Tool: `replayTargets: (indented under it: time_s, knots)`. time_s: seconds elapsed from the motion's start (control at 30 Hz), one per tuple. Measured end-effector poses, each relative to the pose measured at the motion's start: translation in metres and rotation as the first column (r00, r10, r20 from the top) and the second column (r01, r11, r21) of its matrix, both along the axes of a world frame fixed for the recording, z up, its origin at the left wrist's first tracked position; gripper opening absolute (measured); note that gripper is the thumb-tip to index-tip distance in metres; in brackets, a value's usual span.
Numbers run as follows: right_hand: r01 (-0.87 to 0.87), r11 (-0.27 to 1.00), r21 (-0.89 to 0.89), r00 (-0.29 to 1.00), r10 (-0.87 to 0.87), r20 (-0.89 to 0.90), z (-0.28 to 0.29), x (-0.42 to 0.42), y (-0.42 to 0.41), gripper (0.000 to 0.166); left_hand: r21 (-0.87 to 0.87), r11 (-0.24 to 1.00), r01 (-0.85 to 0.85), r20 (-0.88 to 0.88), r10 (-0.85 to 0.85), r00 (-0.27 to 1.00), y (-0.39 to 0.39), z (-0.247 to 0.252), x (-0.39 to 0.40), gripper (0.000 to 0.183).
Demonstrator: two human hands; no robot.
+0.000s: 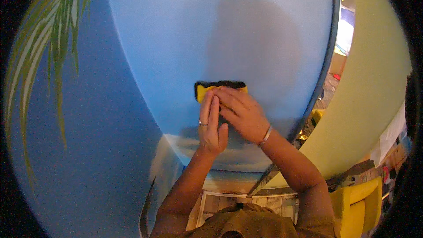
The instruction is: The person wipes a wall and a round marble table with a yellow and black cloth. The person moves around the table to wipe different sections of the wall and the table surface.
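A yellow cloth or pad with a black edge (205, 92) lies against a wall painted in blues (165, 56). My left hand (211, 122), with a ring on one finger, presses its fingertips on the pad's lower edge. Overlapping those fingertips, my right hand (244, 112) lies flat over the pad's right part, a bracelet on its wrist. Both hands' fingers are straight, and what lies under the palms is hidden. Painted clouds (238, 158) and a horizon show below the hands. A broad shadow covers the wall above and right of the pad.
Painted palm leaves (59, 39) hang at the upper left. A dark curved edge (327, 56) bounds the blue wall on the right, beside a narrow mirror-like strip and a yellow-green wall (370, 89). A yellow chair (357, 205) stands at lower right, near whitish boards (224, 201).
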State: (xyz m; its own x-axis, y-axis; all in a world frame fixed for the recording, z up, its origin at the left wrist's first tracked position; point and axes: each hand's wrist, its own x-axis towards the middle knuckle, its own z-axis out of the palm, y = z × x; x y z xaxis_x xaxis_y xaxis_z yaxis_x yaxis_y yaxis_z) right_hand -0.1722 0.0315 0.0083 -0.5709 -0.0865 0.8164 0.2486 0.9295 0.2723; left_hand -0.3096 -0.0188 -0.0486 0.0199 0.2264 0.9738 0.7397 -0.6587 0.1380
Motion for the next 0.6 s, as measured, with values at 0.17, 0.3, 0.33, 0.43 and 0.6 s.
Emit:
replayTargets:
  time_s: [0.17, 0.3, 0.33, 0.43, 0.6]
  knots:
    - [0.102, 0.982, 0.159, 0.967, -0.060, -0.247, 0.046, -0.009, 0.008, 0.042, 0.066, 0.991, -0.114, -0.044, 0.117, 0.992, 0.001, 0.054, -0.001, 0.053]
    - [0.128, 0.972, 0.197, 0.960, -0.071, -0.270, 0.045, -0.030, 0.017, 0.038, 0.074, 0.966, -0.246, -0.072, 0.252, 0.965, 0.013, 0.063, -0.014, 0.054]
    - [0.102, 0.979, 0.174, 0.966, -0.055, -0.254, 0.041, -0.034, 0.012, 0.037, 0.060, 0.955, -0.291, -0.088, 0.295, 0.951, 0.015, 0.056, -0.019, 0.055]
    - [0.007, 0.996, 0.084, 0.983, 0.008, -0.181, 0.018, -0.044, 0.005, 0.032, 0.013, 0.931, -0.365, -0.038, 0.365, 0.930, 0.007, 0.026, -0.023, 0.055]
    - [-0.087, 0.994, 0.059, 0.996, 0.088, -0.026, 0.016, -0.042, 0.005, 0.028, 0.023, 0.943, -0.332, -0.069, 0.333, 0.940, -0.008, 0.025, -0.034, 0.056]
